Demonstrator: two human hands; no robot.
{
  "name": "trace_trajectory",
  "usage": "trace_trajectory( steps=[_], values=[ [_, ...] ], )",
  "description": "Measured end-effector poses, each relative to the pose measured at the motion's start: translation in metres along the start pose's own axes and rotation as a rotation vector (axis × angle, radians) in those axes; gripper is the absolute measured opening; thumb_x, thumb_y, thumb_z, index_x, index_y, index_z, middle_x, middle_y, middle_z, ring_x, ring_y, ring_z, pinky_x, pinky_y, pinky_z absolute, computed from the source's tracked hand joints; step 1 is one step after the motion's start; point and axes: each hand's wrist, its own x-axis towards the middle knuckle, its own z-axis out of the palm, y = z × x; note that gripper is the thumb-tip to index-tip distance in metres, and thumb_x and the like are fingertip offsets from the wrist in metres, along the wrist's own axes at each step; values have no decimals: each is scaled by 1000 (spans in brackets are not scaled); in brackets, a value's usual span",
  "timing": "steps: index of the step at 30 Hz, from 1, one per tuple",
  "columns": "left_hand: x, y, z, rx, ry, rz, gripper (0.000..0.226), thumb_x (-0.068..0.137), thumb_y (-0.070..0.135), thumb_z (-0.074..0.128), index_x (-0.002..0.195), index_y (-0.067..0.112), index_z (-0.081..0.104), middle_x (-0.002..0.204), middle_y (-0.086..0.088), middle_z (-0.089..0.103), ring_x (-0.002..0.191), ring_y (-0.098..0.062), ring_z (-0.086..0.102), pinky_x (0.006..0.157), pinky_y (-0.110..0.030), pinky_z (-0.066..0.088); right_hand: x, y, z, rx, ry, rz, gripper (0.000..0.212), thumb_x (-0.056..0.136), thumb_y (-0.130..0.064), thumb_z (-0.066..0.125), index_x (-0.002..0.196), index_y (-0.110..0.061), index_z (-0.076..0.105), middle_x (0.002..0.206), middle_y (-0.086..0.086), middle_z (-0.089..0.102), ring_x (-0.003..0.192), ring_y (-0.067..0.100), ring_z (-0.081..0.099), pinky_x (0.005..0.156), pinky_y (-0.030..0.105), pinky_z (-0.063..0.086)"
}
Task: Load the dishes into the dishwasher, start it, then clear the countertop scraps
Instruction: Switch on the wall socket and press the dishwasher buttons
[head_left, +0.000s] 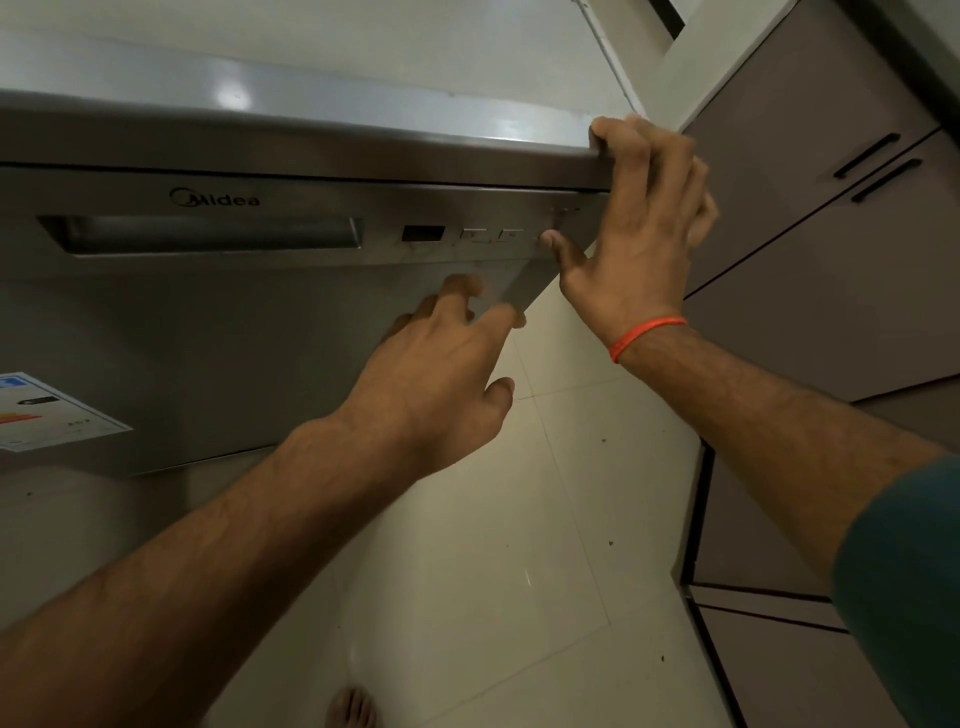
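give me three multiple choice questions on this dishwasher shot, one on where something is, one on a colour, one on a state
1. Where is the right hand?
A. in the recessed handle
B. at the top right corner of the dishwasher
C. on a cupboard handle

2. What colour is the wristband on the right wrist?
A. orange
B. blue
C. white

3. What state is the dishwasher door in?
A. fully lowered
B. taken off
C. closed

Answers:
1 B, its fingers curl over the top edge at the corner while the thumb lies on the control panel.
2 A, a thin orange band rings the wrist.
3 C, the steel front stands upright under the top, with the left hand near its right edge.
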Motion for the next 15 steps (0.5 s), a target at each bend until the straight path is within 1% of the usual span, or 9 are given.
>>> trace_trajectory(
  steps=[3, 7, 11, 15],
  values=[
    [-6, 0, 1, -8, -32, -1, 61, 100, 40, 60, 153, 32, 32, 162, -2, 23, 128, -24, 52, 103, -35, 48, -4, -1, 1, -11, -13, -7, 88, 71, -40, 81, 141, -36, 28, 145, 5, 40, 135, 24, 38, 108, 53, 35],
    [-18, -7, 2, -25, -46, -21, 66, 100, 40, 60, 156, 33, 27, 160, -3, 26, 123, -23, 55, 100, -35, 50, -3, 2, 0, -48, -35, -35, 90, 75, -44, 78, 144, -35, 21, 149, 7, 38, 137, 27, 35, 110, 52, 33],
    [-33, -13, 3, -32, -65, -32, 65, 100, 40, 60, 156, 33, 27, 159, -2, 27, 120, -22, 57, 97, -34, 49, -7, -3, 0, -70, -51, -34, 98, 72, -47, 78, 148, -30, 19, 155, 8, 33, 143, 29, 30, 112, 54, 32],
    [-49, -18, 3, -33, -95, -62, 66, 101, 42, 58, 156, 35, 25, 161, 0, 24, 126, -22, 54, 103, -36, 50, -8, -5, -4, -98, -103, -37, 109, 67, -42, 83, 153, -26, 16, 159, 9, 27, 148, 30, 23, 113, 57, 30]
  ],
)
